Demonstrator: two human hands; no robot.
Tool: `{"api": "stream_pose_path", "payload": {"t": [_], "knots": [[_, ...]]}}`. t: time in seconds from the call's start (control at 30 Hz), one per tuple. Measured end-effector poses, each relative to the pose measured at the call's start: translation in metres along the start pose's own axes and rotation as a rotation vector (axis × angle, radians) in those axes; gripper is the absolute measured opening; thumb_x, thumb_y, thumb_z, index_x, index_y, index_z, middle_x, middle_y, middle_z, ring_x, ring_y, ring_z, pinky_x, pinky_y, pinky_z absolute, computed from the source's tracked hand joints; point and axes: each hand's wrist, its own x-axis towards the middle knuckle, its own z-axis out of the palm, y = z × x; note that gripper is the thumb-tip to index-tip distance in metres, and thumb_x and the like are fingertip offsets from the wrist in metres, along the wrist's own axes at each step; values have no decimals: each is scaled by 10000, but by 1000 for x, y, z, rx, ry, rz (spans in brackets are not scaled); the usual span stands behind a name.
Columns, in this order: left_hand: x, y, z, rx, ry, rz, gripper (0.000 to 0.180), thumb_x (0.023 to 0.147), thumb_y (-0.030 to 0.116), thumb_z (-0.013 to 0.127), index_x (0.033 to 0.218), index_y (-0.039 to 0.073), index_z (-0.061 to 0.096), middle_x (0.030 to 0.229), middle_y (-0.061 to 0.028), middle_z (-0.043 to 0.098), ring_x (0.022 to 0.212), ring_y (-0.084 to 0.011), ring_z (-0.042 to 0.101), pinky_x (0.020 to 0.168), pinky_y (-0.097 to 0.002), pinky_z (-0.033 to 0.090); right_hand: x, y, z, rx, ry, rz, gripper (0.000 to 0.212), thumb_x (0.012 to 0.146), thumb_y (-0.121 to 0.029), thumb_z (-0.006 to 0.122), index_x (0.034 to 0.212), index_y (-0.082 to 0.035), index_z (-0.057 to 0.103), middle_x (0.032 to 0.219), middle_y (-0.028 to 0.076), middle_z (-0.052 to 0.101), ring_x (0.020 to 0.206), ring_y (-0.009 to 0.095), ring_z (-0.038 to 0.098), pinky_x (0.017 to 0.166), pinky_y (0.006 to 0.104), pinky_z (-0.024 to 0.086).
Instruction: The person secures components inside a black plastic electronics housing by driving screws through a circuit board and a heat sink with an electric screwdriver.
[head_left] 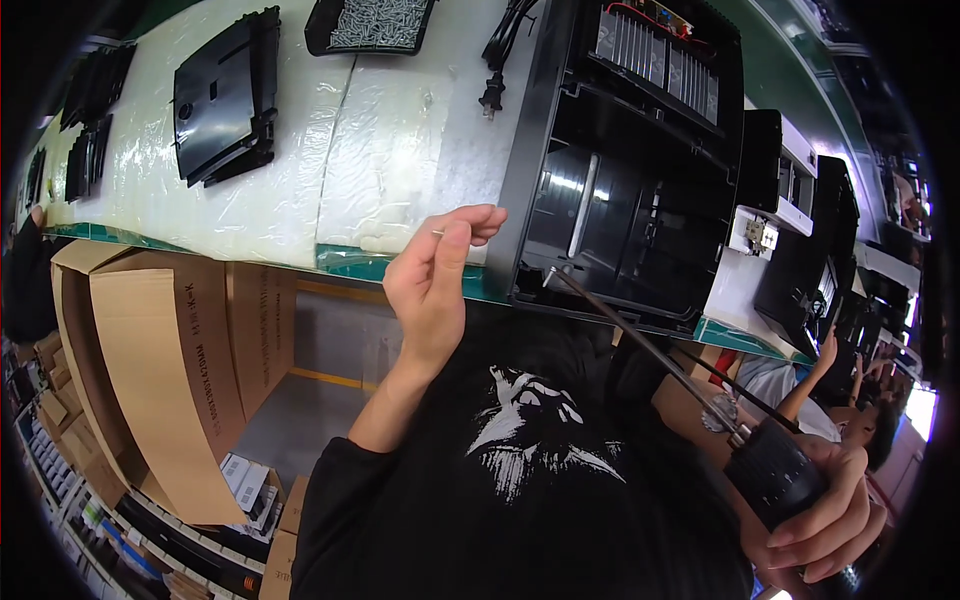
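Right hand [838, 512] wrapped round black cylindrical power screwdriver [775, 475], its long metal shaft reaching over the near left corner of open black rectangular plastic housing [528, 165]; left hand [432, 290], just left of it, pinches small silver metal piece [438, 233]. White film-covered bench [385, 135], green front edge, bears housing, curved black plastic panels [222, 105], black screw tray [321, 30], black power cord [491, 92]. Beyond: tall brown cardboard box [150, 370], grey floor [328, 335], co-worker's bare forearm [806, 385] at right.

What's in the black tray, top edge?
Loose silver screws, piled in the black tray. They hide the floor beneath them; its far end is cut off.
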Motion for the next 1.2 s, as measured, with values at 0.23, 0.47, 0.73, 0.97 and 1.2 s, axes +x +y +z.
{"api": "stream_pose_path", "payload": {"t": [0.23,0.47,0.73,0.97,1.2], "knots": [[0,35,-2,276,-197,223,205,773,-11,686,979,-12,688,889,-99,686,748,-158,624,616,-239,469,27,-20,-6,3,19,-80,290,709,-145,748,682,-109,462,692,-39,515,503,-5,505,494,47,387],[-13,53,14,185,-300,122,250,820,-34,626,1070,-40,642,977,-173,672,784,-170,666,637,-212,546,34,-39,-10,168,20,-113,272,684,-77,750,670,-93,479,696,-22,540,523,19,533,468,73,439],[-18,53,22,205,-275,79,219,782,44,702,1000,24,693,901,-104,690,751,-133,663,630,-205,517,41,-43,-7,248,-18,-250,238,678,-71,748,643,-78,513,701,1,584,518,40,562,448,97,473],[-13,49,14,153,-367,205,197,769,14,698,964,-7,690,827,-109,680,718,-163,656,598,-223,515,45,-46,-15,94,31,-275,248,691,-82,746,613,-81,511,680,13,593,453,58,550,405,133,498],[-2,46,12,181,-547,435,240,648,-22,728,886,-30,696,788,-105,679,688,-203,648,573,-253,505,50,-68,-26,270,31,-210,208,616,-31,750,625,-60,544,653,24,600,510,97,610,467,164,557]]}}
